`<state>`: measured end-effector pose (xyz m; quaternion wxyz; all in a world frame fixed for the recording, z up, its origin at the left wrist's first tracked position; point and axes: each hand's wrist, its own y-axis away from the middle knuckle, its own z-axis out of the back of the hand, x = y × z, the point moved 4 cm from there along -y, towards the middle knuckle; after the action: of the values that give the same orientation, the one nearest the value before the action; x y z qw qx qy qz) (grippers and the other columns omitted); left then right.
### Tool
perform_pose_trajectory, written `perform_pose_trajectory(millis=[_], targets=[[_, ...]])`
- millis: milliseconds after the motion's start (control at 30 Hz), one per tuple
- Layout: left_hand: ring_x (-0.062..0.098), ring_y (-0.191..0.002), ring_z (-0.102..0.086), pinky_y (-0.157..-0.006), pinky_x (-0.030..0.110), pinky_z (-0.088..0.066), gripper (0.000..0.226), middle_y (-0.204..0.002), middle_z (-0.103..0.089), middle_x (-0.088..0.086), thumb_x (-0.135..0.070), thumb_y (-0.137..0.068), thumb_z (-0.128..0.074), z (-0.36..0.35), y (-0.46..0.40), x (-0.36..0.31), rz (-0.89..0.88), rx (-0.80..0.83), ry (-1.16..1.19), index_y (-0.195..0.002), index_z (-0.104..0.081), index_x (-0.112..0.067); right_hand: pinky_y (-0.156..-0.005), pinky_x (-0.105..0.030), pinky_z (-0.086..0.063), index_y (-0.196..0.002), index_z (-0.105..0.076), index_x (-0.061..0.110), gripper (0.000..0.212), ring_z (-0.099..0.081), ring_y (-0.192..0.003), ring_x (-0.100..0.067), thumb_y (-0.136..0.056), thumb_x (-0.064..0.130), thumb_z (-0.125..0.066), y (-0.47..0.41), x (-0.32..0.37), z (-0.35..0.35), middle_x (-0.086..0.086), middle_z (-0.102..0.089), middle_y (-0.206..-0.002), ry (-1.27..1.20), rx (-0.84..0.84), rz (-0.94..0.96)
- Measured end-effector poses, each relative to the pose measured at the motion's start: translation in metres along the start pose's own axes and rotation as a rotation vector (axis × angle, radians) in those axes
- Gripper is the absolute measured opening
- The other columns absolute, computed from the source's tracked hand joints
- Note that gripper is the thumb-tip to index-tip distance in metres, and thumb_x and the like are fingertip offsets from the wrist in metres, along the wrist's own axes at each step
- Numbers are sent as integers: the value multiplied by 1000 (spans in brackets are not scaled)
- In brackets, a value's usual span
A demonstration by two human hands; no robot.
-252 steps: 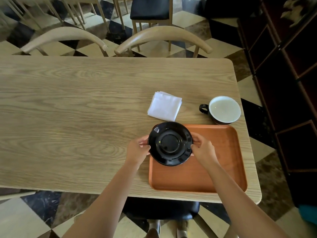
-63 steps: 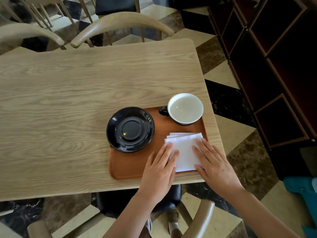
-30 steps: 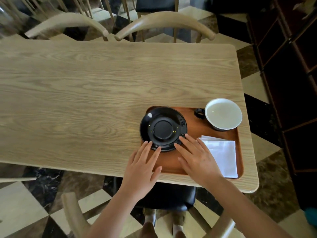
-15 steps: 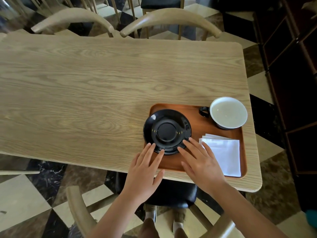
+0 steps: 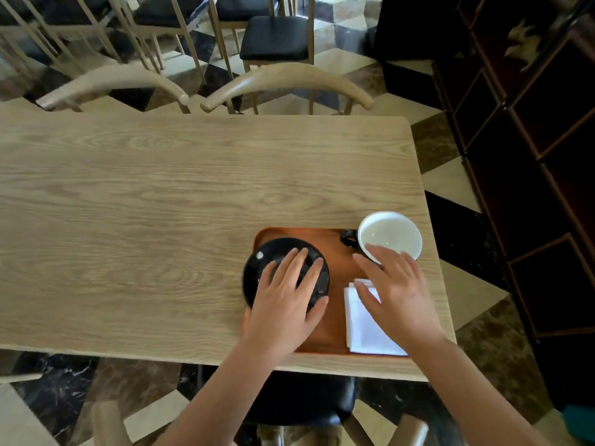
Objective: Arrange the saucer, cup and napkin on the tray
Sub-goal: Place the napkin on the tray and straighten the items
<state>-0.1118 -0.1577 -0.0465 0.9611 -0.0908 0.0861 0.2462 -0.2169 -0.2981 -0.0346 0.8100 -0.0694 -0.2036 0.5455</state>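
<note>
Where the wooden table reaches its near right corner, the orange tray lies flat, and everything is placed against it. The black saucer covers the tray's left part, its rim overhanging the left edge. The white-lined cup stands at the tray's far right corner, handle pointing left. The white napkin lies in the tray's near right corner. The left hand spreads flat over the saucer, fingers apart; the right hand hovers fingers splayed over napkin and cup rim, gripping nothing.
</note>
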Motion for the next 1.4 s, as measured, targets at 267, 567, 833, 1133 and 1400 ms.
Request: perform_pose_trajectory(millis=[267,567,833,1133,1400], targets=[[34,-121,-47,-96,52,-41,55,-129,-51,19,-37,-76,-64,-31,-77,-49,-173,41,19,-124,-52,-13,-76,-44,-54,-116,-62,11,46,-61,-106,-31,-72,18,-77,6,-80,9,-10,-53,-134,-76,186,-300],[34,-102,-58,-84,45,-47,24,-118,-57,19,-27,-77,-69,-39,-81,-44,-83,-34,65,-91,-67,-7,-60,-42,-58,-92,-71,3,30,-68,-85,-32,-64,4,-81,1,-75,5,-17,-64,-118,-170,45,-256],[31,-104,-58,-89,47,-46,25,-124,-54,17,-28,-80,-65,-37,-66,-30,-50,-46,94,-95,-65,-8,-57,-34,-59,-88,-72,4,30,-69,-87,-24,-60,7,-85,1,-65,-7,-14,-65,-116,-169,60,-180],[30,-114,-53,-92,47,-46,29,-129,-52,16,-29,-82,-64,-36,-62,-28,-49,-7,99,-103,-63,-8,-57,-32,-55,-96,-68,6,35,-69,-79,-25,-65,13,-83,3,-59,-8,-14,-63,-119,-131,61,-181],[27,-128,-39,-103,43,-39,50,-138,-44,15,-29,-86,-54,-38,-5,-56,-116,-58,197,-131,-44,-11,-82,-34,-51,-120,-60,10,53,-59,-112,-28,-71,21,-78,62,-63,0,-12,-59,-128,-90,65,-181]])
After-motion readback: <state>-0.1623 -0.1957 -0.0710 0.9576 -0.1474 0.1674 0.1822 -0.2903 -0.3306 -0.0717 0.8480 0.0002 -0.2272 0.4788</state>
